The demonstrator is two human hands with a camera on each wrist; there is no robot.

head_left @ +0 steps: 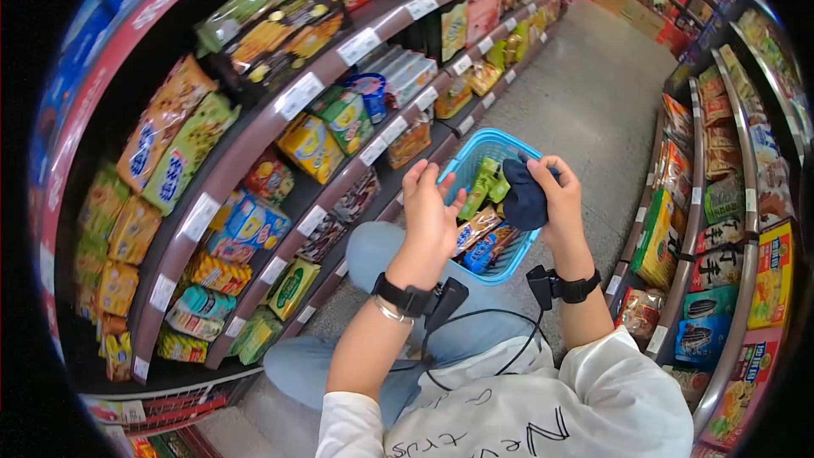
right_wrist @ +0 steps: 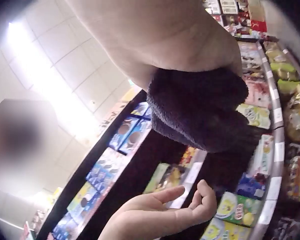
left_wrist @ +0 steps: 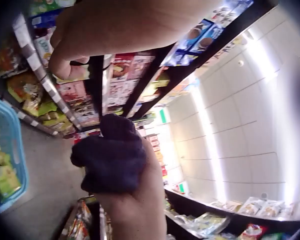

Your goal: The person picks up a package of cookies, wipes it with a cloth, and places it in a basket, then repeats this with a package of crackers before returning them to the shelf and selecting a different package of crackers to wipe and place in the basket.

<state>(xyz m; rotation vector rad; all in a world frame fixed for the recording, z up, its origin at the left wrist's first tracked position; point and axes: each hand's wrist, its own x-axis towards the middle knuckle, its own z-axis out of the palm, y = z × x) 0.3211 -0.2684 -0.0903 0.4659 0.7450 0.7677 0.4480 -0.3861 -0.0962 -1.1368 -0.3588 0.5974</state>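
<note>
A folded dark navy fuzzy cloth (head_left: 524, 195) is gripped in my right hand (head_left: 561, 203), thumb on its near face, above the right side of a blue shopping basket (head_left: 451, 171). In the right wrist view the cloth (right_wrist: 195, 110) hangs in thick folds below that hand. My left hand (head_left: 426, 216) is raised at the basket's left side, fingers loosely bent and holding nothing. The right wrist view shows this left hand (right_wrist: 160, 215) apart from the cloth. Inside the basket lie green snack packs (head_left: 483, 182) and a blue packet (head_left: 487, 248).
Shelves of packaged snacks (head_left: 314, 148) rise close on the left, with price-tag edges (head_left: 297, 95) facing me. More shelves (head_left: 721, 229) line the right. Between them a grey floor (head_left: 585, 76) runs to stacked boxes at the far end. My bent knee (head_left: 373, 250) is beside the basket.
</note>
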